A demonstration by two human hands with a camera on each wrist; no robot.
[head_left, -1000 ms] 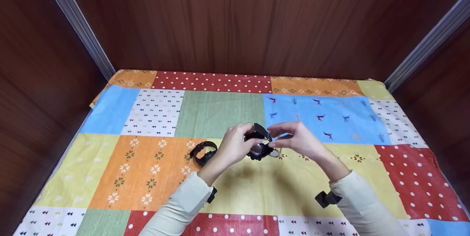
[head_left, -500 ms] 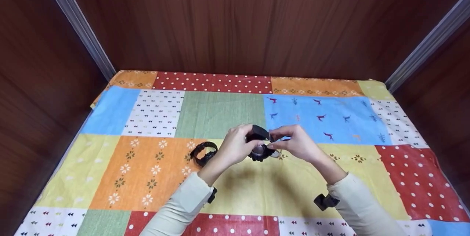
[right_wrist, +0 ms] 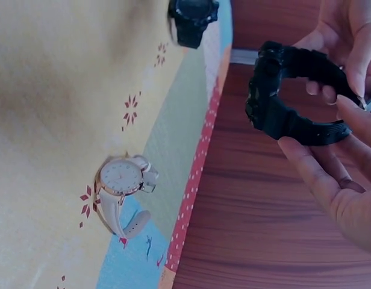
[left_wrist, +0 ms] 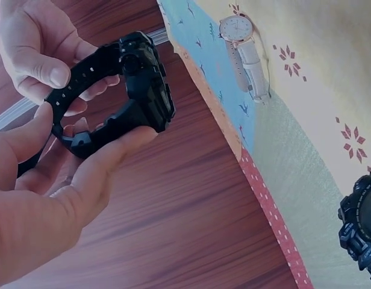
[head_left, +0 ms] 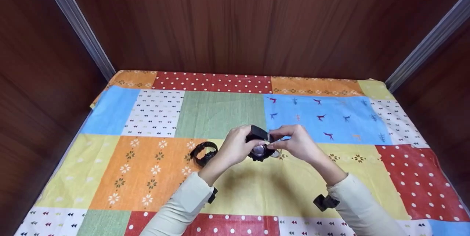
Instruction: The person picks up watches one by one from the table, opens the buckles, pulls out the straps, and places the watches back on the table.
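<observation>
Both hands hold a black wristwatch (head_left: 259, 152) above the patterned cloth, its strap bent round into a loop. My left hand (head_left: 235, 146) grips the strap, thumb on the inner side, as the left wrist view shows with the chunky watch case (left_wrist: 148, 84) pointing outward. My right hand (head_left: 299, 143) pinches the strap's other part near the buckle end with thumb and fingers. In the right wrist view the strap ends (right_wrist: 339, 129) meet between the two hands; fingers partly hide the buckle, so I cannot tell whether it is fastened.
A second black watch (head_left: 203, 153) lies on the cloth, left of the left wrist. A white-strapped watch with a round pale dial (right_wrist: 121, 176) lies just beyond the held watch. The patchwork cloth (head_left: 147, 177) covers the table; brown wood panels (head_left: 235, 23) stand around it.
The held watch's strap has tilted, showing its broad face more. The right hand's fingers have come closer in on the strap. The watches on the cloth stay where they were.
</observation>
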